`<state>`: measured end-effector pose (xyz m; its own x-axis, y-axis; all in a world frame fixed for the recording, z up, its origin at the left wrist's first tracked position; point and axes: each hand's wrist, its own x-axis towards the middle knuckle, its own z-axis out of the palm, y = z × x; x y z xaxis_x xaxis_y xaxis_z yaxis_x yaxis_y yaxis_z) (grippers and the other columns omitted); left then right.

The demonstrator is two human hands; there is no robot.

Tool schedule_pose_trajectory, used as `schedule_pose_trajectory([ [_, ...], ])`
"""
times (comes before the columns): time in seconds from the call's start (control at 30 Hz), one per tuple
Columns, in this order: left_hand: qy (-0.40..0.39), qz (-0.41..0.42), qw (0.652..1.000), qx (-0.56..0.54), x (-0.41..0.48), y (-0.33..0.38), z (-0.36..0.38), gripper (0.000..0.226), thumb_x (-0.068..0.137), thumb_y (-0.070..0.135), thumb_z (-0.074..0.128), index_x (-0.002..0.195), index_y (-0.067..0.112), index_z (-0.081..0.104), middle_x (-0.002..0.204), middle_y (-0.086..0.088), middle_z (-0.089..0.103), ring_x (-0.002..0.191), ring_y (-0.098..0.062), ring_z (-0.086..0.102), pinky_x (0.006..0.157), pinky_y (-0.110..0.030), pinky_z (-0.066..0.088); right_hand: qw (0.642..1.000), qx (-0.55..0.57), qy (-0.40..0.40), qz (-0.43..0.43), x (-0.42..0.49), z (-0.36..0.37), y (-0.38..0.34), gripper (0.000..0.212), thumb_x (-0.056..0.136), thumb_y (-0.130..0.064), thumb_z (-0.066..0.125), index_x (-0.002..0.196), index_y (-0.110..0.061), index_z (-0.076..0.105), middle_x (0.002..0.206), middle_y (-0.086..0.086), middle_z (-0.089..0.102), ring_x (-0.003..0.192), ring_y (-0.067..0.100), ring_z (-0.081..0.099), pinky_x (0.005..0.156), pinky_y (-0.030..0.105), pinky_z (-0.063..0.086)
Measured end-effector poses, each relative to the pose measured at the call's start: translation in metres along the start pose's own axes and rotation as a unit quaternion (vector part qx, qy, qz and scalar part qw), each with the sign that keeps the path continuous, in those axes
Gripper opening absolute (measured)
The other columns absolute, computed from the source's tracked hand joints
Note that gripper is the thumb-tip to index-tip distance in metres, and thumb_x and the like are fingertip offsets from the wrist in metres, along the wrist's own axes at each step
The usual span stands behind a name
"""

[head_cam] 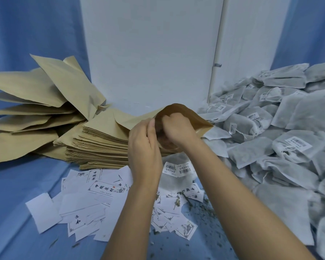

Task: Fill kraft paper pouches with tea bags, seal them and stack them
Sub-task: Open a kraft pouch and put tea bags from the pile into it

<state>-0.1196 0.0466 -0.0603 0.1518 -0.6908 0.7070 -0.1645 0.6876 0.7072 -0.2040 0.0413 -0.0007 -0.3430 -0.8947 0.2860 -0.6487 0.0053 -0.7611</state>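
I hold one kraft pouch (192,117) up at the centre, its mouth spread open and turned towards me. My left hand (144,147) pinches the near left lip of the mouth. My right hand (176,128) reaches into the pouch with its fingers curled; whether they hold anything is hidden. A big heap of grey-white tea bags (281,139) with barcode tags fills the right side. One tea bag (174,178) lies flat just below my hands. A neat stack of flat empty pouches (99,145) sits to the left of my hands.
Loose kraft pouches (51,91) lie fanned out at the far left. White printed labels (94,199) are scattered on the blue cloth (17,184) in front of the stack, with loose tea crumbs (201,209) beside them. A white wall panel (150,53) stands behind.
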Motion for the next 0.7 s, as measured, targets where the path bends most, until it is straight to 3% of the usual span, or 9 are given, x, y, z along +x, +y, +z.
schedule_pose_trajectory([
  [0.07,-0.013,-0.002,0.999,0.03,0.006,-0.001,-0.002,0.035,0.101,0.03,0.033,0.091,0.012,0.061,0.085,0.004,0.058,0.09,-0.017,0.051,0.081,-0.028,0.039,0.995,0.101,0.022,0.002,-0.012,-0.005,0.002,0.029,0.089,-0.018,0.04,0.07,-0.001,0.055,0.062,0.011,0.063,0.044,0.017,0.057,0.052,0.022,0.046],
  [0.13,-0.023,-0.021,0.999,0.04,0.011,-0.003,-0.005,0.037,0.102,0.031,0.033,0.092,0.01,0.062,0.087,0.003,0.058,0.095,-0.019,0.05,0.083,-0.029,0.038,0.985,0.16,-0.055,0.014,-0.023,-0.015,0.005,0.03,0.083,-0.018,0.043,0.066,0.0,0.059,0.056,0.017,0.062,0.037,0.021,0.052,0.045,0.021,0.043],
  [0.2,-0.026,-0.044,0.998,0.028,0.014,-0.007,-0.009,0.038,0.102,0.031,0.034,0.096,0.008,0.064,0.089,0.001,0.06,0.099,-0.023,0.052,0.088,-0.036,0.041,0.977,0.079,-0.197,0.033,-0.03,-0.025,0.012,0.034,0.082,-0.021,0.045,0.066,0.001,0.065,0.059,0.017,0.067,0.043,0.021,0.056,0.042,0.019,0.043],
  [0.27,-0.023,-0.059,0.998,0.019,0.015,-0.009,-0.012,0.039,0.102,0.032,0.035,0.098,0.008,0.065,0.092,-0.002,0.062,0.099,-0.025,0.054,0.089,-0.04,0.042,0.954,-0.049,-0.295,0.036,-0.036,-0.026,0.019,0.031,0.088,-0.017,0.048,0.083,0.002,0.072,0.078,0.011,0.073,0.065,0.019,0.063,0.054,0.019,0.051],
  [0.33,-0.021,-0.065,0.997,0.019,0.015,-0.01,-0.012,0.039,0.102,0.033,0.035,0.097,0.009,0.065,0.09,-0.004,0.062,0.096,-0.025,0.055,0.086,-0.039,0.043,0.942,-0.152,-0.3,-0.01,-0.037,-0.022,0.028,0.024,0.092,-0.017,0.054,0.106,-0.01,0.072,0.101,-0.003,0.07,0.093,0.013,0.061,0.078,0.02,0.051],
  [0.43,-0.028,-0.062,0.997,0.025,0.013,-0.013,-0.013,0.036,0.102,0.031,0.034,0.087,0.01,0.061,0.079,0.0,0.056,0.09,-0.028,0.054,0.074,-0.034,0.039,0.928,-0.186,-0.32,-0.027,-0.037,-0.019,0.035,0.042,0.091,-0.005,0.055,0.131,-0.018,0.058,0.132,-0.005,0.057,0.123,0.014,0.05,0.101,0.028,0.042],
  [0.57,-0.039,-0.057,0.997,0.044,0.011,-0.014,-0.013,0.036,0.102,0.031,0.034,0.084,0.012,0.059,0.073,0.007,0.049,0.096,-0.035,0.054,0.075,-0.037,0.038,0.926,-0.285,-0.244,-0.039,-0.033,-0.017,0.045,0.053,0.084,-0.003,0.053,0.127,-0.034,0.05,0.126,0.0,0.049,0.121,0.024,0.037,0.09,0.031,0.036],
  [0.63,-0.051,-0.057,0.996,0.056,0.009,-0.014,-0.011,0.039,0.102,0.031,0.033,0.094,0.009,0.064,0.085,0.0,0.059,0.105,-0.035,0.053,0.085,-0.041,0.041,0.921,-0.328,-0.212,-0.018,-0.033,-0.014,0.049,0.055,0.081,-0.006,0.058,0.125,-0.035,0.043,0.121,0.004,0.035,0.119,0.028,0.031,0.094,0.035,0.033],
  [0.7,-0.054,-0.058,0.995,0.067,0.007,-0.016,-0.01,0.042,0.102,0.033,0.033,0.103,0.008,0.065,0.101,-0.008,0.065,0.115,-0.035,0.05,0.094,-0.046,0.04,0.919,-0.342,-0.196,-0.008,-0.037,-0.01,0.052,0.058,0.078,-0.003,0.061,0.123,-0.03,0.035,0.122,0.007,0.026,0.119,0.03,0.028,0.097,0.044,0.039],
])
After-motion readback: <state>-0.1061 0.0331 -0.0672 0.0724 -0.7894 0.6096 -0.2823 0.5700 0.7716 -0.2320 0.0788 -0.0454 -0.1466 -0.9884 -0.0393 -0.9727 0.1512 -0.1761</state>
